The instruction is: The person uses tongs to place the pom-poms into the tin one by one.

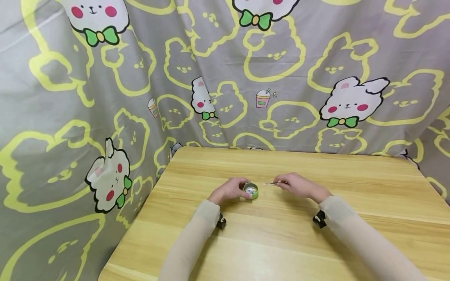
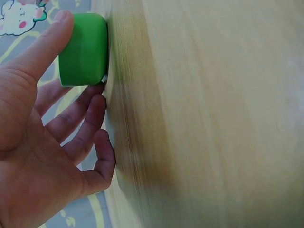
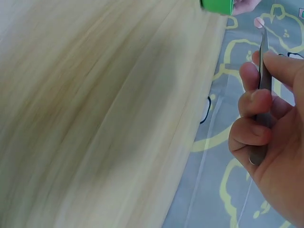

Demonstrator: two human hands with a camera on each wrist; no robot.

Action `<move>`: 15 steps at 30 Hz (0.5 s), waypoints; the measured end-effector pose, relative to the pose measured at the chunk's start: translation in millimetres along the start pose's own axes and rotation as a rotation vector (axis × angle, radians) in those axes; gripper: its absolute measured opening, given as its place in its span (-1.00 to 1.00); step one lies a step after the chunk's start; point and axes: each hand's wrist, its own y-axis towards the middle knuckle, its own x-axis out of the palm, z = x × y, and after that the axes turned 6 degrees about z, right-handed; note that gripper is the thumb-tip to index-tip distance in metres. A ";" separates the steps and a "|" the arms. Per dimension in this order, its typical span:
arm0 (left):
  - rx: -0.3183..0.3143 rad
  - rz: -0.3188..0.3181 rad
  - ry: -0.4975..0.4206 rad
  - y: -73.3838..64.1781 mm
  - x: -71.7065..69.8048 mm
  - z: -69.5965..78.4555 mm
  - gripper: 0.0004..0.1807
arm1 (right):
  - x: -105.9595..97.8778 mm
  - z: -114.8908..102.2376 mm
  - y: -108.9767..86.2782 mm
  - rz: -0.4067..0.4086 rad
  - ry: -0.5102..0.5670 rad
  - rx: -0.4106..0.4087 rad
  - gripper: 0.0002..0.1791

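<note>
On the wooden table my left hand [image 1: 230,190] grips a small round green tin [image 1: 254,196], open at the top. Small pale and bluish pieces [image 1: 251,190] lie inside it. The left wrist view shows my thumb against the side of the tin [image 2: 84,50], fingers behind and below it. My right hand [image 1: 295,184] pinches metal tweezers [image 3: 264,76] that point left toward the tin. At their tips sits a small pink piece [image 3: 259,22], a short distance right of the tin's rim and apart from it.
The wooden table [image 1: 246,249] stretches out on all sides of both hands. Its far edge meets a grey curtain [image 1: 225,58] with yellow outlines and white cartoon animals. Another stretch of curtain hangs along the left side. A black wrist device [image 1: 319,219] sits under the right sleeve.
</note>
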 end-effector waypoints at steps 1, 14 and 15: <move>-0.002 -0.001 -0.001 0.0 0.4 -0.7 -0.44 | 0.6 -1.7 1.1 -0.001 -0.001 -0.009 -0.81; 0.002 0.012 -0.002 2.6 1.5 -3.0 -0.44 | 13.7 -12.1 18.2 -0.013 0.014 -0.048 -0.79; 0.004 0.013 -0.001 2.7 1.4 -2.9 -0.44 | 14.7 -12.4 19.2 -0.017 0.019 -0.049 -0.79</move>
